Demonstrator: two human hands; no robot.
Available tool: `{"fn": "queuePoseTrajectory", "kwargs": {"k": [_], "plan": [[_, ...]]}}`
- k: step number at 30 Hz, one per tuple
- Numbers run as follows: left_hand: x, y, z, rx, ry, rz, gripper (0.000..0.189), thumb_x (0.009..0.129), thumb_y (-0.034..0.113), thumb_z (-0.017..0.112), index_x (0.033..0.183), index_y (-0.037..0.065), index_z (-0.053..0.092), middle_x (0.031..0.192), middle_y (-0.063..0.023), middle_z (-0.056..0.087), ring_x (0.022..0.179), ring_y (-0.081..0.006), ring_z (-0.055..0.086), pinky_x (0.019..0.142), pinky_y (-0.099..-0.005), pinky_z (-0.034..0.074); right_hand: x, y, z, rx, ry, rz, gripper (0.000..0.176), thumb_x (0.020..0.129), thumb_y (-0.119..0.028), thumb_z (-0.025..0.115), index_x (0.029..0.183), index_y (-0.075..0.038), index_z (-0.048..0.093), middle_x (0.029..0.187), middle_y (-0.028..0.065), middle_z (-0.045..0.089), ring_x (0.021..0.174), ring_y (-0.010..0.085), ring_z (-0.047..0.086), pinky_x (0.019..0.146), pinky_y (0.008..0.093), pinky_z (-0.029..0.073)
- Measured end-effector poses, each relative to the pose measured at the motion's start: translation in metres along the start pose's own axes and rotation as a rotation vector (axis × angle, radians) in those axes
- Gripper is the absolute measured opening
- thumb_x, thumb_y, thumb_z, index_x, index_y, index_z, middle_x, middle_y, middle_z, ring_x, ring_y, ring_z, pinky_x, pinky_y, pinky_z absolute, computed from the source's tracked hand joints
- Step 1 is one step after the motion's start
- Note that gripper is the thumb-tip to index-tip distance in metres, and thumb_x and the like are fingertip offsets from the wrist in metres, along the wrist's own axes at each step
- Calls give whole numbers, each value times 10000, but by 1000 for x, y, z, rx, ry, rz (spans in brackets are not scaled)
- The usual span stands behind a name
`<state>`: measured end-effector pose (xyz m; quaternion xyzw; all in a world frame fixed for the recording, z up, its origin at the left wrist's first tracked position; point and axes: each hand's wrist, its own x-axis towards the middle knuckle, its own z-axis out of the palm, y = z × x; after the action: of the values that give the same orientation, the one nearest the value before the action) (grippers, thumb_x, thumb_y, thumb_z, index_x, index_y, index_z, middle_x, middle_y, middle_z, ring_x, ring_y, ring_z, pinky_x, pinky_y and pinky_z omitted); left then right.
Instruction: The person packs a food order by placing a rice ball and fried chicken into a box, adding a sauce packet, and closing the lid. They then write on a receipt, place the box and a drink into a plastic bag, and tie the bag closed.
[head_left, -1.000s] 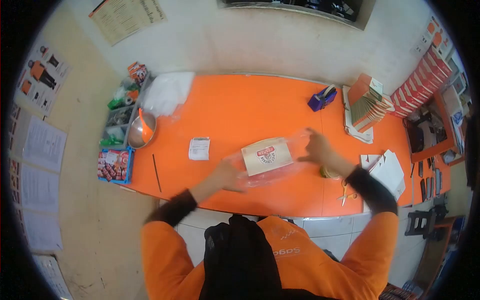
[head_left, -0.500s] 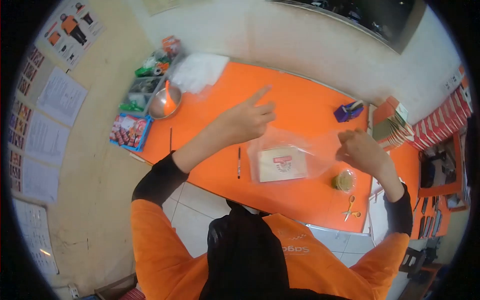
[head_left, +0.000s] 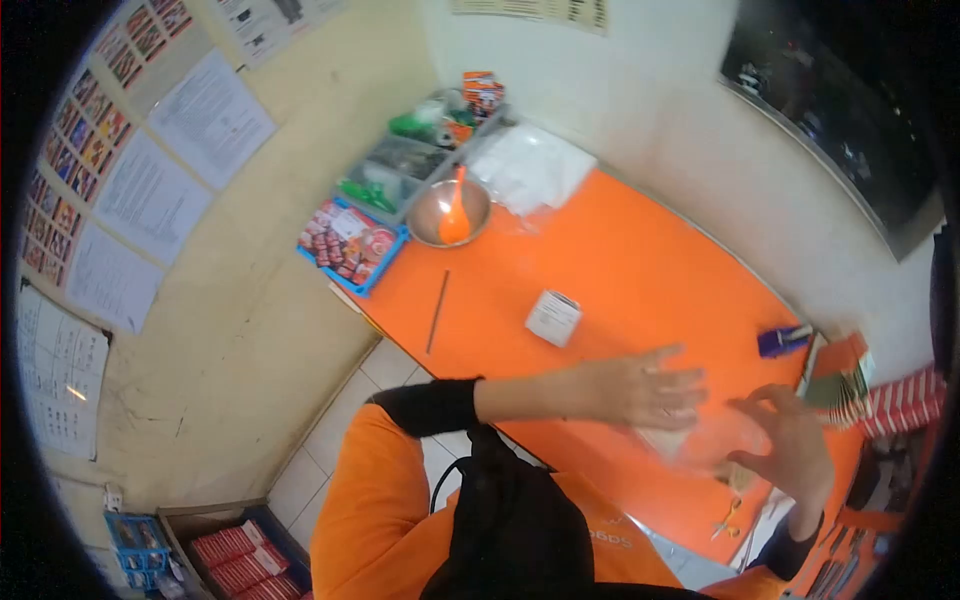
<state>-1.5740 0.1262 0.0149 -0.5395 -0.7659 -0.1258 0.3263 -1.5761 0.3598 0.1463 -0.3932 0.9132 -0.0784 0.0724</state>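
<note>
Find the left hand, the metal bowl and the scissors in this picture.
left hand (head_left: 640,388): head view, on the back of the hand, fingers spread flat.
metal bowl (head_left: 428,218): head view, on the bare inner wall beside the orange spoon.
scissors (head_left: 727,518): head view, about where the blades meet the handles.

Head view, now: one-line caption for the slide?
Left hand lies flat and right hand curls on a blurred clear plastic bag near the front edge of an orange table.
</note>
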Motion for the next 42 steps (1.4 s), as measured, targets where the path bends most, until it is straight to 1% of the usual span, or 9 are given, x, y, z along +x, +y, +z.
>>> {"fn": "queuePoseTrajectory", "kwargs": {"k": [4,7,12,15,22,26,29,36,42], "plan": [[-55,-8,-37,-78,-124,-177,431,766,176,508,1193,160,449,1198,-89,457,1177,-259,396,997,-475,287,72,-35,-16,-15,454,-36,361,551,-119,700,892,-50,603,867,106,540,822,286,523,686,366,410],[-122,-28,-52,-220,-135,-359,387,768,155,520,1154,145,487,1164,-81,477,1154,-260,415,992,-469,289,139,-63,-18,106,531,-146,290,569,-108,687,841,-44,607,792,107,541,770,285,534,671,362,409],[-249,-85,-90,-242,-80,-820,312,742,114,571,1053,119,554,1072,-75,521,1083,-253,460,945,-447,331,333,-127,28,134,289,-481,170,703,-153,623,846,-67,589,745,94,560,709,262,551,605,352,428],[-310,-112,-119,-58,-20,-1054,290,736,110,571,1025,105,550,979,-60,529,1019,-239,478,917,-454,332,469,-145,111,95,155,-437,183,752,-172,578,902,-68,598,837,116,585,750,297,571,654,373,459],[-392,-144,-171,74,-113,-1266,285,723,90,588,1006,119,560,957,-40,536,992,-225,490,913,-448,331,730,-145,225,293,848,-282,171,785,-153,514,924,-73,573,872,120,562,785,298,568,673,393,460],[-417,-174,-177,106,-32,-1288,247,716,78,591,960,115,582,953,-44,533,990,-235,492,899,-446,331,791,-146,251,146,931,72,219,785,-205,549,962,-80,577,939,110,548,801,311,570,672,400,458],[-424,-221,-186,129,31,-1222,205,711,59,582,910,108,600,958,-58,529,988,-254,491,888,-439,335,800,-154,243,354,813,20,271,764,-232,581,1012,-123,579,896,104,568,780,306,579,657,400,460],[-431,-417,-152,314,178,-1053,234,728,55,567,955,107,598,1077,-114,490,1075,-320,433,863,-466,356,800,-159,240,644,639,135,189,694,-240,657,745,-58,646,706,107,614,677,258,604,624,331,462],[-447,-478,-99,517,-187,-1142,242,739,184,585,966,105,610,1157,-117,454,1160,-324,373,898,-555,321,808,-112,275,1056,623,162,144,714,-167,625,769,-40,667,664,88,634,569,166,595,534,267,438]]}}
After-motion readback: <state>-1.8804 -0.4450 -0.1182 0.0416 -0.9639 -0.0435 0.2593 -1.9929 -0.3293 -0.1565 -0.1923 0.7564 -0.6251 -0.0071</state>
